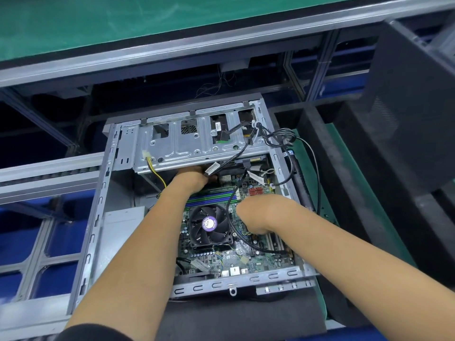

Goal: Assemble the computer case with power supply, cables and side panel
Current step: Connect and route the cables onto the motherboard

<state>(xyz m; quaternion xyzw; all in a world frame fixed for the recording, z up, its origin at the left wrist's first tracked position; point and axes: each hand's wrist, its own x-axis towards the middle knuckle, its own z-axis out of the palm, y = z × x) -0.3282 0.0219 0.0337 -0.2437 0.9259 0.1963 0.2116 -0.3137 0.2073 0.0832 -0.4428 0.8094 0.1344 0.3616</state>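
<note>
The open computer case (98,207) lies on its side with the motherboard (261,259) and the black CPU fan (210,227) facing up. A silver power supply (123,217) sits in the case's left part. My left hand (194,178) reaches under the drive cage (197,143), beside a labelled black cable (213,168); its fingers are hidden. My right hand (256,212) bends down over the board right of the fan. Its fingers curl round a plug with yellow and black wires (246,233). A dark panel (406,107) leans at the right.
Loose black cables (283,139) spill over the case's far right corner. A yellow and black wire pair (156,172) hangs from the cage's left end. A green mat (349,193) and black foam (246,321) lie under the case. Conveyor rails (49,168) run left, with blue bins below.
</note>
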